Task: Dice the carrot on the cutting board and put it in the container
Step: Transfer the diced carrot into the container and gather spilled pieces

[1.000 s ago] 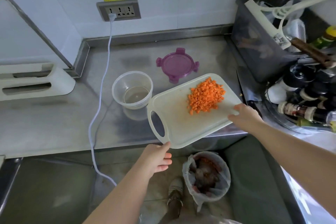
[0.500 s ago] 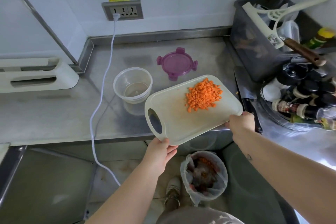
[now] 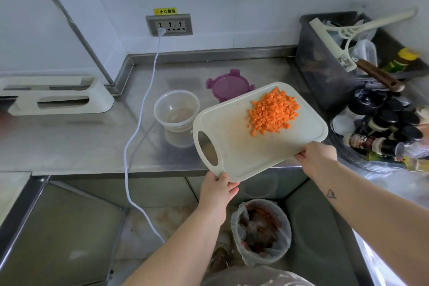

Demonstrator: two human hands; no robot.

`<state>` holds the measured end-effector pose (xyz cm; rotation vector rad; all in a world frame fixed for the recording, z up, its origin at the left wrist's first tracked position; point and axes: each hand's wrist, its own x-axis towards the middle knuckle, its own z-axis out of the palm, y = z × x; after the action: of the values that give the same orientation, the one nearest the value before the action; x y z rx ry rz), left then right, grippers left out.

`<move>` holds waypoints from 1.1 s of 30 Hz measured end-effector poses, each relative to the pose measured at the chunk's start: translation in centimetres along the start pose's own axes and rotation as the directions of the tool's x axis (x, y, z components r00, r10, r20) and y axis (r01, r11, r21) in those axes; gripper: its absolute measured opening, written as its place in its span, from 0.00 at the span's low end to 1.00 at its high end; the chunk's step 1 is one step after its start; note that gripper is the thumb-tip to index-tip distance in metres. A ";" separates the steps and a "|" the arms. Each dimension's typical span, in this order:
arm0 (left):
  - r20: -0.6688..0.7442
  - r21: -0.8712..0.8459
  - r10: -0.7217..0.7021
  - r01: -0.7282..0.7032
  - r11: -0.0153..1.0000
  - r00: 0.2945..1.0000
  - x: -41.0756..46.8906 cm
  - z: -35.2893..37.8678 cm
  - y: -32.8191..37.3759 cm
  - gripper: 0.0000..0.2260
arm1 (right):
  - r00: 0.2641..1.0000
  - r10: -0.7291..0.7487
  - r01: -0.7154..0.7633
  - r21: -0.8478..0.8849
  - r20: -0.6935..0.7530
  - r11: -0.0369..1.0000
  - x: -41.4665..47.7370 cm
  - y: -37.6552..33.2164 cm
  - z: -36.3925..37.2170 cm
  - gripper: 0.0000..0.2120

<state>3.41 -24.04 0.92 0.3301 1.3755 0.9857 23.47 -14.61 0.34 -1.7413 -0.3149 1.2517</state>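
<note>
A white cutting board [image 3: 234, 146] is lifted off the steel counter, its handle hole toward the left. A heap of diced carrot [image 3: 274, 111] lies on its far right part. My left hand [image 3: 218, 187] grips the board's near left corner from below. My right hand [image 3: 316, 158] grips the near right edge. The clear round container [image 3: 176, 109] stands on the counter just left of the board, with a little liquid at its bottom. Its purple lid [image 3: 226, 85] lies behind the board.
A white cable [image 3: 139, 137] runs from the wall socket [image 3: 170, 24] across the counter and over its edge. A dark bin with utensils [image 3: 325, 65] and several bottles [image 3: 380, 132] crowd the right. A lined waste bin [image 3: 261, 232] stands on the floor below.
Both hands have lifted the board and carried it slightly left toward the container; my left hand now grips its near corner. The knife at the right is hidden.
</note>
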 end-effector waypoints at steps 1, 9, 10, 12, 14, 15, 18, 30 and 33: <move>0.006 -0.002 0.023 -0.023 1.000 1.000 0.0 0.2 0.4 0.11 | 1.000 -0.018 0.018 0.017 -0.006 1.000 -0.1 -0.7 -0.1 0.13; 0.055 -0.310 0.245 -0.217 0.926 0.968 0.5 2.2 7.2 0.10 | 1.000 -0.026 0.017 0.370 0.017 0.929 -2.3 -5.8 3.3 0.17; 0.077 -0.355 0.250 -0.208 0.911 0.965 0.6 2.7 7.8 0.11 | 0.999 -0.038 0.021 0.399 0.033 0.917 -2.8 -6.2 4.2 0.17; 0.108 -0.412 0.245 -0.181 0.893 0.963 0.9 3.7 8.8 0.12 | 0.996 -0.053 0.018 0.439 0.068 0.898 -3.7 -6.6 6.2 0.20; 0.116 -0.456 0.239 -0.162 0.875 0.964 1.6 4.5 9.6 0.11 | 0.994 -0.057 0.012 0.441 0.089 0.897 -4.3 -6.7 8.3 0.21; 0.114 -0.468 0.241 -0.162 0.869 0.964 1.9 4.7 10.1 0.09 | 0.993 -0.056 0.004 0.432 0.107 0.902 -4.7 -6.7 9.3 0.20; 0.051 -0.493 0.262 -0.204 0.846 0.964 3.2 4.6 11.6 0.08 | 0.979 -0.050 -0.039 0.420 0.200 0.907 -5.8 -6.9 11.9 0.16; -0.159 -0.335 0.404 -0.435 0.836 0.901 8.4 -2.6 18.2 0.08 | 0.604 -0.014 0.771 -0.580 0.797 0.265 -2.2 -0.8 18.9 0.26; -0.177 -0.316 0.396 -0.433 0.844 0.901 9.0 -3.9 18.5 0.15 | 0.501 0.127 0.863 -0.484 0.856 -0.142 -2.3 -0.2 20.3 0.32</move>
<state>-8.31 -7.94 7.30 0.3167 1.2132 1.6070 5.39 -5.21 1.08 -1.5807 -2.7758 0.9801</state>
